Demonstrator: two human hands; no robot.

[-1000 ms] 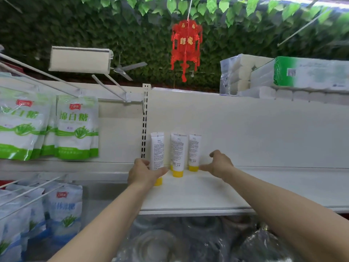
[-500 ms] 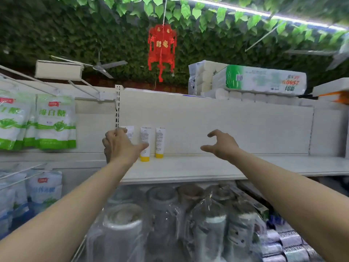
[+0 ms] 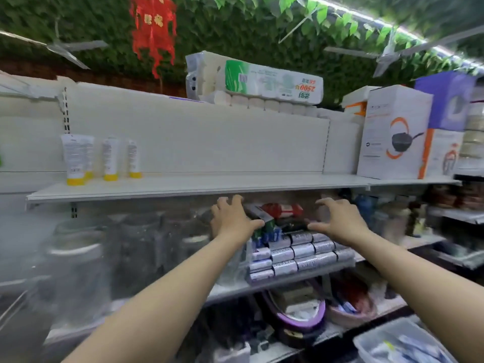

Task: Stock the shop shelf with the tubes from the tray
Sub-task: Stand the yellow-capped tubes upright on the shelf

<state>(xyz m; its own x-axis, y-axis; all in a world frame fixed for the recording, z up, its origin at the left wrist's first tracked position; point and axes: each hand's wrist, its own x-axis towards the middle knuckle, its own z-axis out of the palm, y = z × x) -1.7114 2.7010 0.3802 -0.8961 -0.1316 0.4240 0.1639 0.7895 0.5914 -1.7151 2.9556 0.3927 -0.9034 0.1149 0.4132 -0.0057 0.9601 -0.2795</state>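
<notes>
The white shop shelf (image 3: 235, 183) carries a small group of white tubes (image 3: 110, 158) at its left end, all standing upright on their yellow caps close to the back panel, with the largest tube (image 3: 76, 155) nearest the front edge. At the far right end stands a white cookware box (image 3: 392, 132) with a pan pictured on it, and a smaller white-and-orange box (image 3: 442, 150) is just beside it.

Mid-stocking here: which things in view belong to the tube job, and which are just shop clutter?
Job:
- tubes, standing at the left end of the white shelf
- clear tray, lower right
- left hand and right hand, both empty

Clutter:
- toilet-paper pack on top
- pan box
- red lantern
- small boxes stacked on the lower shelf
</notes>
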